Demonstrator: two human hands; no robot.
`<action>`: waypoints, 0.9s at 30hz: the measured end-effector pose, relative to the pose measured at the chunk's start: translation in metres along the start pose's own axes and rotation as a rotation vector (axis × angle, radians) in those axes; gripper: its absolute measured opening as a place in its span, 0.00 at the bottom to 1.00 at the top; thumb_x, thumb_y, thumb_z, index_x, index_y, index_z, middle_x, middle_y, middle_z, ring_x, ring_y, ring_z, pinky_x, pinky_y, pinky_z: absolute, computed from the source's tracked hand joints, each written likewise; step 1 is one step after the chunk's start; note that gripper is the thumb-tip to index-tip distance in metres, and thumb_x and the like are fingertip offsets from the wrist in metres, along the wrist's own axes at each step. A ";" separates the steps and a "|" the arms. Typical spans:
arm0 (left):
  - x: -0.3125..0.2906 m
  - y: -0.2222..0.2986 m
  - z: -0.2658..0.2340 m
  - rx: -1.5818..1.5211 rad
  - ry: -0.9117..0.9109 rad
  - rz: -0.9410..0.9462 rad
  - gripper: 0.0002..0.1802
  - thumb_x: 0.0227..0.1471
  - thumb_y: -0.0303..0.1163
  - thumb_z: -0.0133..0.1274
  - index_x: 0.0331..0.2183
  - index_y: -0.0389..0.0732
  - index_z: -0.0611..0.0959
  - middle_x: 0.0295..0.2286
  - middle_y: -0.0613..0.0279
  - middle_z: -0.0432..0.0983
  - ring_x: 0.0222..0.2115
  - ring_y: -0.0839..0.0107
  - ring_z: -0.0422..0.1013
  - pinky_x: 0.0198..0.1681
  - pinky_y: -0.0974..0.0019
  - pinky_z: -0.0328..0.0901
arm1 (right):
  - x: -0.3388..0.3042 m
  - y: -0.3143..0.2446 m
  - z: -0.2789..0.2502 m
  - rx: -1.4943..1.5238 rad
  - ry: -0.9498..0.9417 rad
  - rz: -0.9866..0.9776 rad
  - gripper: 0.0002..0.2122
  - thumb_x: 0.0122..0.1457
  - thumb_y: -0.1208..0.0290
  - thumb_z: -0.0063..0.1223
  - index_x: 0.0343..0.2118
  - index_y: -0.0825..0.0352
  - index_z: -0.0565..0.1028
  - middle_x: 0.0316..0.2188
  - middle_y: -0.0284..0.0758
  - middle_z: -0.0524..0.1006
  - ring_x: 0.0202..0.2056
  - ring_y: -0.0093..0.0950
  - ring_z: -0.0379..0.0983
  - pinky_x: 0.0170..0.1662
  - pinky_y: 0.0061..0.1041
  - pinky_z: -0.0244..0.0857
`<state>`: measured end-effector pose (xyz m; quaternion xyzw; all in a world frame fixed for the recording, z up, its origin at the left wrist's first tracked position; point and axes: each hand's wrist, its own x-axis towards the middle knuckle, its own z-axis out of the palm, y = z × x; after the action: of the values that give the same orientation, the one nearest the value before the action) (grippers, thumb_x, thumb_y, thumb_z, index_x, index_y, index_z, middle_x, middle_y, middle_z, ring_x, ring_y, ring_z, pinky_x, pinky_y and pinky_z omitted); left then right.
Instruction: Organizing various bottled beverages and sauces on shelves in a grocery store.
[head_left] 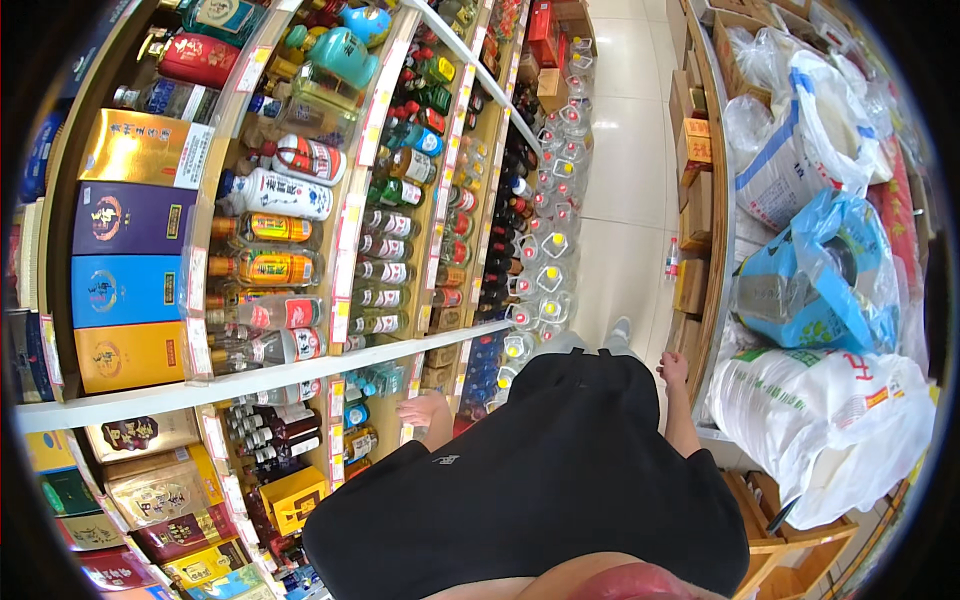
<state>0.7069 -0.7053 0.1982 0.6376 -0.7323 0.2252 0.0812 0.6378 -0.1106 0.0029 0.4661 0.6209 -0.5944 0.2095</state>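
Note:
My left hand (425,410) is held out beside the shelving with its fingers stretched and nothing in it. Nearest to it are small pale blue bottles (383,378) on a shelf, though I cannot tell whether it touches any. My right hand (674,368) hangs at my side by the wooden edge (708,345) of the display on the right. Its fingers are loosely bent and apart, and it holds nothing. Rows of glass bottles (383,270) and boxed bottles (128,285) fill the shelves on my left.
Large clear jugs (552,278) stand along the aisle floor (622,165) at the shelf's foot. White sacks (820,415) and a blue plastic bag (825,275) lie on the right-hand display. A small bottle (672,258) stands on the floor beside cardboard boxes (690,285).

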 end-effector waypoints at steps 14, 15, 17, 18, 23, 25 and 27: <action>-0.105 0.288 -0.034 -0.343 -0.972 0.977 0.27 0.54 0.50 0.56 0.50 0.42 0.82 0.46 0.39 0.75 0.48 0.43 0.73 0.55 0.46 0.66 | 0.162 -0.189 -0.025 0.325 0.012 -0.154 0.11 0.62 0.69 0.55 0.22 0.62 0.71 0.17 0.30 0.72 0.16 0.23 0.69 0.15 0.23 0.60; -0.111 0.312 -0.048 -0.326 -0.987 1.056 0.27 0.54 0.49 0.56 0.50 0.43 0.82 0.46 0.39 0.76 0.48 0.43 0.73 0.55 0.46 0.67 | 0.171 -0.185 -0.023 0.230 0.022 -0.234 0.13 0.62 0.69 0.55 0.20 0.61 0.69 0.16 0.30 0.72 0.16 0.23 0.69 0.16 0.24 0.60; -0.135 0.373 -0.058 -0.352 -1.068 1.175 0.26 0.54 0.48 0.56 0.50 0.44 0.82 0.46 0.40 0.76 0.48 0.43 0.73 0.55 0.46 0.67 | 0.203 -0.132 -0.054 0.005 0.357 -0.347 0.12 0.59 0.67 0.58 0.21 0.63 0.70 0.17 0.31 0.72 0.19 0.26 0.70 0.23 0.30 0.65; -0.111 0.399 -0.043 -0.271 -1.068 1.196 0.26 0.53 0.48 0.55 0.49 0.44 0.82 0.46 0.40 0.76 0.49 0.43 0.73 0.54 0.46 0.67 | 0.163 -0.190 0.010 -0.103 0.328 -0.328 0.10 0.56 0.66 0.60 0.27 0.67 0.73 0.24 0.35 0.75 0.27 0.32 0.73 0.33 0.33 0.70; -0.121 0.540 -0.054 -0.382 -1.254 1.015 0.22 0.53 0.48 0.54 0.42 0.43 0.86 0.43 0.44 0.81 0.46 0.47 0.76 0.51 0.51 0.69 | 0.145 -0.251 -0.035 -0.695 0.314 -0.815 0.21 0.55 0.60 0.64 0.46 0.70 0.77 0.43 0.45 0.80 0.44 0.41 0.76 0.48 0.41 0.68; -0.104 0.615 -0.079 -0.535 -1.250 0.994 0.23 0.53 0.47 0.55 0.44 0.43 0.85 0.42 0.45 0.81 0.46 0.49 0.77 0.50 0.51 0.70 | 0.170 -0.323 -0.030 -0.702 0.270 -0.728 0.20 0.55 0.61 0.63 0.46 0.70 0.77 0.41 0.44 0.81 0.43 0.41 0.76 0.47 0.41 0.68; -0.095 0.673 -0.093 -0.674 -1.193 0.947 0.24 0.54 0.47 0.55 0.47 0.42 0.83 0.43 0.46 0.82 0.46 0.52 0.78 0.50 0.52 0.70 | 0.197 -0.378 -0.023 -0.703 0.222 -0.630 0.19 0.56 0.62 0.62 0.46 0.71 0.78 0.40 0.43 0.81 0.41 0.40 0.76 0.46 0.41 0.69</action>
<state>0.0545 -0.5217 0.0896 0.2160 -0.8713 -0.3714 -0.2371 0.2371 0.0291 0.0524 0.2172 0.9135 -0.3300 0.0967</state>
